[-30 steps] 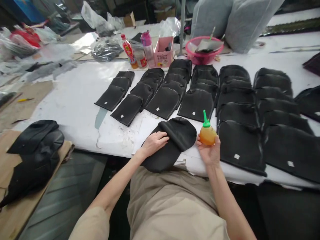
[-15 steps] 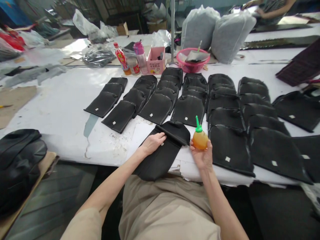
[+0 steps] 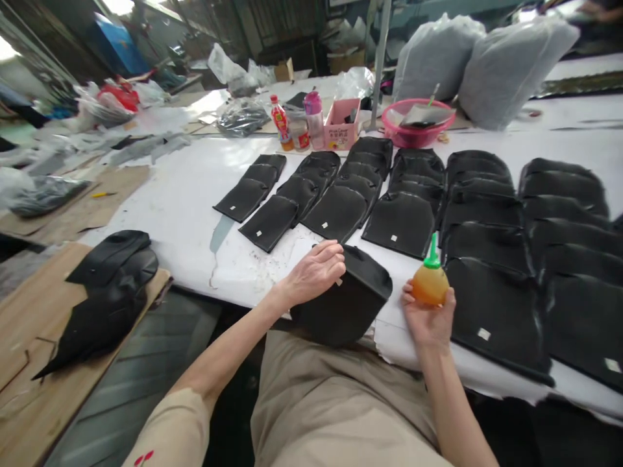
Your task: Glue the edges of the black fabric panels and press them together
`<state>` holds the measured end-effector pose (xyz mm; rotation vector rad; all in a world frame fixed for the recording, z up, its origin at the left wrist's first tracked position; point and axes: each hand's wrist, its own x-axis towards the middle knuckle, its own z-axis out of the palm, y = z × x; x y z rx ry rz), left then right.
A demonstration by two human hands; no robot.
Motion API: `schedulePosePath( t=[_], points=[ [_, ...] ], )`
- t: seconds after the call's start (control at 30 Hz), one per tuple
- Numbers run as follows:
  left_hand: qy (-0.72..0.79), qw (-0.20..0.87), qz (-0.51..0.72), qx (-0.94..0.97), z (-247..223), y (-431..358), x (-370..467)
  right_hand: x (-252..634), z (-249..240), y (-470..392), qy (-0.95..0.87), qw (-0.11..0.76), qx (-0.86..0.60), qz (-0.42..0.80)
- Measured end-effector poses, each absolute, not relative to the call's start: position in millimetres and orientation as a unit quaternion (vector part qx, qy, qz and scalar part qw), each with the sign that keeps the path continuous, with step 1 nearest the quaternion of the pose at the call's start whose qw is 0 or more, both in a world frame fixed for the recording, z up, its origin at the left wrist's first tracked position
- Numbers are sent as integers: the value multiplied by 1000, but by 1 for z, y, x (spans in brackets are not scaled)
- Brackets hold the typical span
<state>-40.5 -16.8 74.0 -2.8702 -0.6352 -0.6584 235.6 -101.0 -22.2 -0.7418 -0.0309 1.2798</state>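
My left hand (image 3: pixel 317 272) is closed on the upper left part of a black leather-like piece (image 3: pixel 348 308) at the table's front edge. The piece is bent, with its rounded lower end hanging toward my lap; a small white label shows by my fingers. In my right hand (image 3: pixel 431 318), a round squeeze bottle (image 3: pixel 431 282) of amber liquid stands upright, its green nozzle (image 3: pixel 432 253) pointing up. Just right of the bottle lies a column of overlapping black pieces (image 3: pixel 491 311) with pale edges and a white label on the front one.
Several more columns of black pieces (image 3: pixel 335 211) cover the white table (image 3: pixel 170 194). Behind them stand a red-labelled drink bottle (image 3: pixel 280 123), a pink box (image 3: pixel 342 126), a pink basin (image 3: pixel 413 133) and stuffed grey bags (image 3: pixel 433 61). At left, black pieces (image 3: pixel 114 279) lie on a wooden board (image 3: pixel 29 305).
The view has swung to the left, showing more of the wooden board. My left hand has lifted and bent the black piece, which lay flatter before. The squeeze bottle stays upright in my right hand.
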Motion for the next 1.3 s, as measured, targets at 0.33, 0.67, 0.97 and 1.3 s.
schedulePosePath(
  t=[0.33, 0.67, 0.97, 1.3],
  points=[
    [-421, -215, -382, -794, 87, -23, -50, 236, -36, -102, -47, 745, -411, 523],
    [-516, -134, -114, -838, -9, 13, -71, 228, -24, -99, -78, 715, -410, 560],
    [-508, -50, -142, -848, -12, -19, -31, 228, -8, -100, -258, 647, -536, 477],
    [-529, -84, -163, -829, -24, -29, -24, 228, 15, -65, -476, 513, -628, 341]
  ],
)
